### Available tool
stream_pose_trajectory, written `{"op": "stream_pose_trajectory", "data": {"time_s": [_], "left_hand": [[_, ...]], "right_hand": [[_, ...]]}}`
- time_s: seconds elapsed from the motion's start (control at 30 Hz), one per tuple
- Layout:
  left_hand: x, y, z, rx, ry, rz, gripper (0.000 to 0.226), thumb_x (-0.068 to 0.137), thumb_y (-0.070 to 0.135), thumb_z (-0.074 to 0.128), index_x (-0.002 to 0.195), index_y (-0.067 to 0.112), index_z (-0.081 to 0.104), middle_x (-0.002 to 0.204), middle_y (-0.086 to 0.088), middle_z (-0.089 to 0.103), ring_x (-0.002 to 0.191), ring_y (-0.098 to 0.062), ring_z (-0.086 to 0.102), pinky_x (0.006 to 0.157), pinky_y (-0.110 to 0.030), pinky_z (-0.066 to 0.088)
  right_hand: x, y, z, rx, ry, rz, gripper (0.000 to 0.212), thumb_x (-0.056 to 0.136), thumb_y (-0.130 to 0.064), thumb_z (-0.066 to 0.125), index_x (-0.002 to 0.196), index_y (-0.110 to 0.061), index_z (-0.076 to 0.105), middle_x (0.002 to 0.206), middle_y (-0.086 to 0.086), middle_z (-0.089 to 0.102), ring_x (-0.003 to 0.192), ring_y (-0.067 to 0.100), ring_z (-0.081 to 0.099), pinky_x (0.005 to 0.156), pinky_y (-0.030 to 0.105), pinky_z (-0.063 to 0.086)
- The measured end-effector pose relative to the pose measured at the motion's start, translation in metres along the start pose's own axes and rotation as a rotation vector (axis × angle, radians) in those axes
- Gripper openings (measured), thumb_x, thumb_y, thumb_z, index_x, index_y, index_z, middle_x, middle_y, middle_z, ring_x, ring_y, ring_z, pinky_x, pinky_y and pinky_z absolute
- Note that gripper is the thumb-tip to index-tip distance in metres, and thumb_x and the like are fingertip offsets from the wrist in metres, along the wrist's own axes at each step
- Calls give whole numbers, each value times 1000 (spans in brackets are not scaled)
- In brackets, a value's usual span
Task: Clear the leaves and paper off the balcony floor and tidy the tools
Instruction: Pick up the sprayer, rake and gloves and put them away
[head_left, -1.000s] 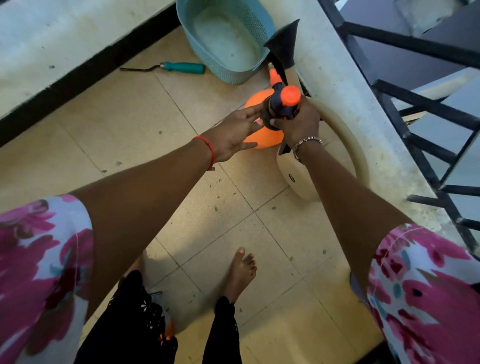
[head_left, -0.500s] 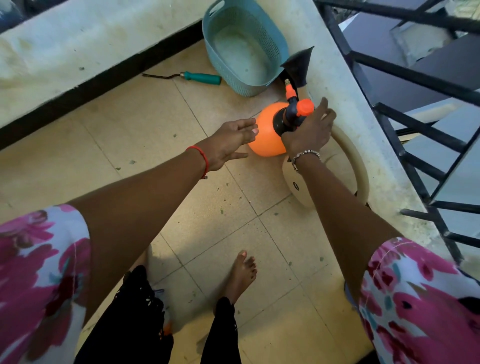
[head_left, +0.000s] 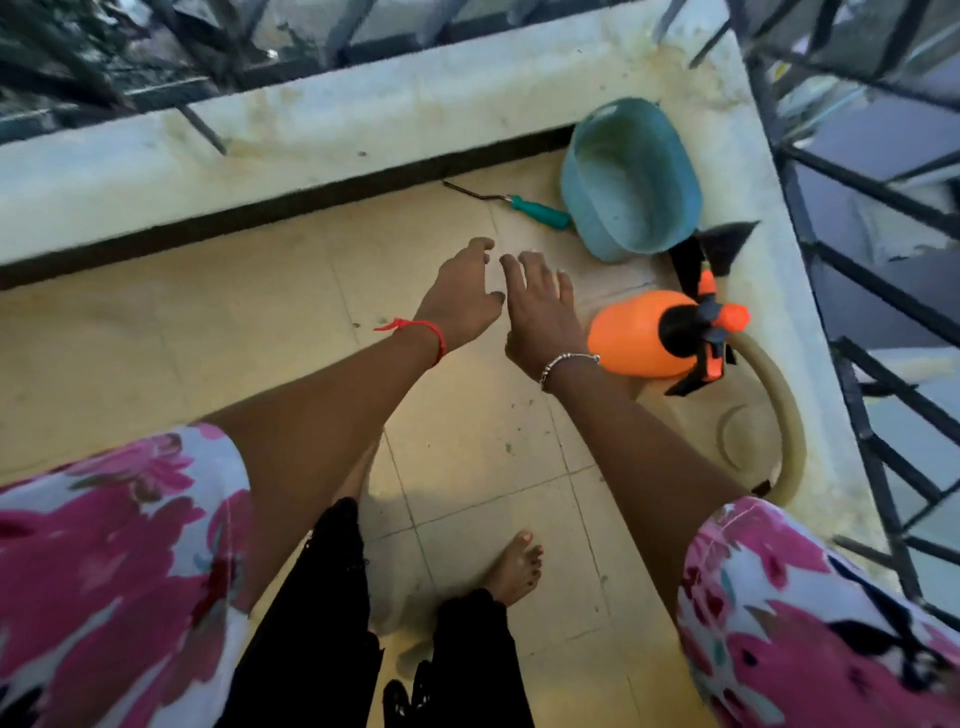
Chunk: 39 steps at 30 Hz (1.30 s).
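An orange pressure sprayer (head_left: 636, 332) with a black and orange pump head stands on the tiled floor by the right parapet. My right hand (head_left: 540, 306) hovers just left of it, fingers spread, holding nothing. Beside it, my left hand (head_left: 462, 296) hangs with loosely curled fingers, also empty. A green-handled hand tool (head_left: 537, 212) lies on the floor ahead of both hands, next to a teal plastic basket (head_left: 582, 218) in the corner.
A beige round tub (head_left: 784, 415) leans by the right wall behind the sprayer. A black dustpan-like piece (head_left: 724, 244) sits between basket and sprayer. Small green leaf bits (head_left: 509, 447) dot the tiles. Concrete parapets (head_left: 311, 135) with dark railings (head_left: 857, 395) bound the corner. My bare foot (head_left: 514, 569) stands below.
My right hand has let go of the sprayer's pump head and moved left. My left hand has also drawn away from the sprayer. The view has tilted up toward the corner.
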<state>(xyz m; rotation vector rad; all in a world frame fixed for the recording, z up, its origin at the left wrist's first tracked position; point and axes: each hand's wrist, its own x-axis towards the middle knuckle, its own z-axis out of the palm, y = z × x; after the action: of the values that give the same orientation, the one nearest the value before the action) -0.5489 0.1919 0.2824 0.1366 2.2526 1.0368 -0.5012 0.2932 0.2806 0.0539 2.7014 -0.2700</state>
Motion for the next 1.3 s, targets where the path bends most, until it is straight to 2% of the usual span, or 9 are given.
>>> {"op": "stream_pose_trajectory", "data": {"time_s": [0.1,0.27,0.43,0.57,0.67,0.87,1.07,1.17,1.3], "left_hand": [[-15,-19,-39,124,85,36,66,86,6,58,144,9,27,142,-14,42,133,-27,35,107,-39,33],[-53,-34,-91,298,257,-19,73,84,9,58,147,10,20,146,-13,34,139,-29,25,110,-50,27],[-112,-36,-107,315,399,-49,77,86,8,57,149,13,13,152,-12,26,145,-27,12,115,-51,17],[-176,-51,-98,309,513,-112,79,83,4,55,149,16,14,151,-9,28,144,-28,13,115,-51,15],[-221,-67,-83,258,546,-208,79,82,1,54,148,17,15,151,-7,27,144,-28,12,116,-51,13],[-317,-128,-48,164,613,-371,79,82,-4,52,148,17,14,153,-4,25,146,-25,6,116,-50,9],[-401,-196,-11,15,681,-577,82,80,-6,50,149,18,13,152,-2,24,145,-24,5,116,-49,7],[-441,-218,7,-32,696,-628,81,81,-6,49,149,17,12,152,-3,23,146,-23,5,116,-49,7],[-496,-247,27,-82,722,-665,80,82,-4,49,150,17,11,153,-3,21,146,-24,3,116,-48,6]], "right_hand": [[13,-33,-15,-103,-31,-122,72,83,3,50,146,-8,16,150,12,19,144,24,9,116,44,9],[14,-82,-49,-322,-108,-332,77,85,-4,59,146,-7,12,153,16,13,145,29,6,116,47,8],[-20,-122,-73,-440,-55,-534,71,86,-2,57,144,-7,17,153,17,14,145,29,7,115,48,11],[-66,-146,-71,-499,-40,-643,62,91,-2,48,144,-5,17,153,17,15,145,29,7,115,50,11],[-97,-166,-53,-524,-68,-693,60,92,-2,46,144,-4,17,152,17,16,145,29,7,114,51,12],[-155,-218,6,-601,-131,-861,69,86,-6,56,143,-3,18,150,18,18,144,31,9,112,52,14],[-207,-261,65,-667,-206,-1006,63,88,-3,50,143,-4,19,150,19,18,143,33,10,112,51,15],[-233,-280,90,-692,-246,-1049,60,87,1,46,142,-4,21,148,19,20,142,34,11,111,51,17],[-274,-315,118,-729,-309,-1085,57,88,-4,46,140,-3,24,148,19,21,141,34,14,110,51,19]]}}
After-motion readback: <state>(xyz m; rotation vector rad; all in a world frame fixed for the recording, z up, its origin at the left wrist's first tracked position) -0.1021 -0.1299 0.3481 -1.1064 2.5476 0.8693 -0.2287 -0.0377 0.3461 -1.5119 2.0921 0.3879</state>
